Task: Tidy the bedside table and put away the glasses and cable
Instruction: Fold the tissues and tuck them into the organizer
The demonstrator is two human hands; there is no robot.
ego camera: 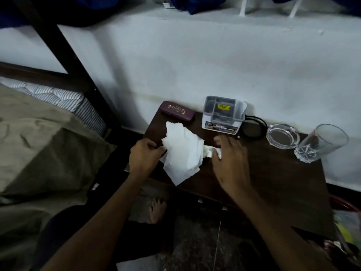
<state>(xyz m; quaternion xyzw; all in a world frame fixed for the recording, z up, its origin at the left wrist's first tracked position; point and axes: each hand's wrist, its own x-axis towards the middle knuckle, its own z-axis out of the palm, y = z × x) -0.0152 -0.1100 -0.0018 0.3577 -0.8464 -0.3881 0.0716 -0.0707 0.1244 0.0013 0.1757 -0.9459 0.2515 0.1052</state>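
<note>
Beside the bed, two hands gather loose tissues on the dark surface point(273, 184).

Left hand point(143, 157) has its fingers pinched on the white tissue point(183, 151); right hand point(230, 159) hovers with fingers spread over a small crumpled wad point(208, 151). Glasses case point(176, 110) and coiled black cable point(253, 127) wait by the wall. A careless sweep rightward could topple the tumbler point(320, 143) near the edge.

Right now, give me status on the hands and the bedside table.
Left hand pinching white tissue. Right hand open, reaching for small crumpled scrap. Glasses case closed at table's back; coiled cable untouched.
</note>
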